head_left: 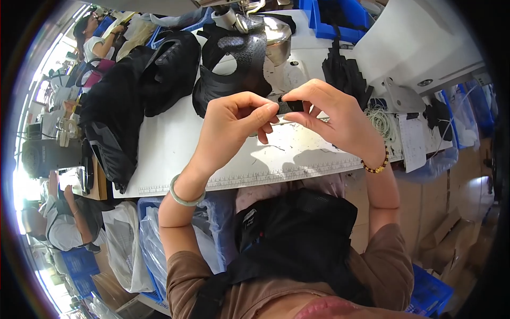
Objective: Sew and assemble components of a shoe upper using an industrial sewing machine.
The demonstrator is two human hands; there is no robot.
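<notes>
Above the white sewing table [175, 143], both my hands pinch a short black piece of strap [291, 107] between them. My left hand [226, 125] is closed on its left end, thumb against the fingertips. At the other end, my right hand [340, 117] is closed too, with thumb and forefinger spread across the piece's width. Just beyond the hands lie black fabric pieces [234, 80] with a curved cut-out, beside the shiny metal part [278, 40] of a sewing machine. A bundle of black strips [345, 77] lies beyond my right hand.
Black bags [170, 72] are heaped on the left. A blue bin [337, 26] stands at the back; coiled pale cord [378, 122] lies at right. A ruler scale [255, 179] follows the near edge. Two other people [98, 45] work at far left. Black fabric [297, 223] covers my lap.
</notes>
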